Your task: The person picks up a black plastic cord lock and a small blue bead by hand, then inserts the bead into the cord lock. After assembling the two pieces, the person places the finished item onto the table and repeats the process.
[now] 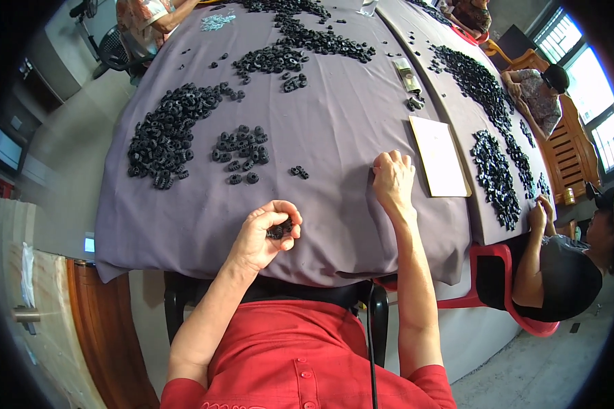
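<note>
My left hand (258,238) is above the near edge of the cloth-covered table, its fingers curled round a few small black ribbed plastic parts (278,230). My right hand (394,180) is over the cloth farther out and to the right, with its fingers closed and their tips turned away. Whatever it may hold is hidden. Beyond my left hand, several black parts lie loosely in a small group (242,146). A tiny cluster of the same parts (299,172) rests between my two hands. Farther left spreads a big heap of them (170,129).
A pale flat board (439,157) lies right of my right hand, beside the seam between two tables. More black heaps (324,39) cover the far side, with light blue pieces (217,22) at the far left. Other people sit around; one person's hand (540,215) touches the right table.
</note>
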Available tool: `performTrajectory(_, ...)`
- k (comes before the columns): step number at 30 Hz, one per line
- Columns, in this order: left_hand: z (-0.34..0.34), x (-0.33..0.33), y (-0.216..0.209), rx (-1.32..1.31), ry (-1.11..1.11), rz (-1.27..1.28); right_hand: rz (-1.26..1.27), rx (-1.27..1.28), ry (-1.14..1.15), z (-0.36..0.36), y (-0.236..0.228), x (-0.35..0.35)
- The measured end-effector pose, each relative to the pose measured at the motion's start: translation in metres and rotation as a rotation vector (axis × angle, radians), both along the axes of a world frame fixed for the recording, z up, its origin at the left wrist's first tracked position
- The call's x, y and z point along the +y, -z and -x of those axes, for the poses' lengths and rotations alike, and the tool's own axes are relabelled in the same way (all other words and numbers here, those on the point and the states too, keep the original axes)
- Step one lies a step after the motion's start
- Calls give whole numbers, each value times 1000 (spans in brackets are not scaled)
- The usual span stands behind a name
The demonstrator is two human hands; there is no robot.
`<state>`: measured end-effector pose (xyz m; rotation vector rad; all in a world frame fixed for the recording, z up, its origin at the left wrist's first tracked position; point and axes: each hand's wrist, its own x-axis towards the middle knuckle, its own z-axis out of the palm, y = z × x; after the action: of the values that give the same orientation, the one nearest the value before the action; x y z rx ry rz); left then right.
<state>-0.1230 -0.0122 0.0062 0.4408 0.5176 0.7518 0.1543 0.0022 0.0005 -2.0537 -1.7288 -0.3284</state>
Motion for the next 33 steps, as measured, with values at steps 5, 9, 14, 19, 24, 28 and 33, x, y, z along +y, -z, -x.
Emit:
performTrajectory(5, -6, -2, -1, 83, 26, -19, -33, 33, -129, -1, -4, -9)
performTrajectory(9, -11, -2, -11, 199, 58, -49, -78, 122, -186, 3, -11, -15)
performTrajectory(14, -36, 2, -19, 425, 130, -314, -93, 295, -262, 9, -15, -27)
performTrajectory(19, -88, 16, -6, 807, -51, -835, -59, 550, -342, 26, -24, -41)
performTrajectory(24, -107, 16, 4, 794, -107, -900, -35, 664, -320, 30, -17, -50)
performTrajectory(28, -110, 14, 11, 841, -135, -956, 14, 959, -226, 30, -12, -51)
performTrajectory(33, -111, 17, 16, 880, -126, -1038, 10, 1215, -206, 27, -2, -51)
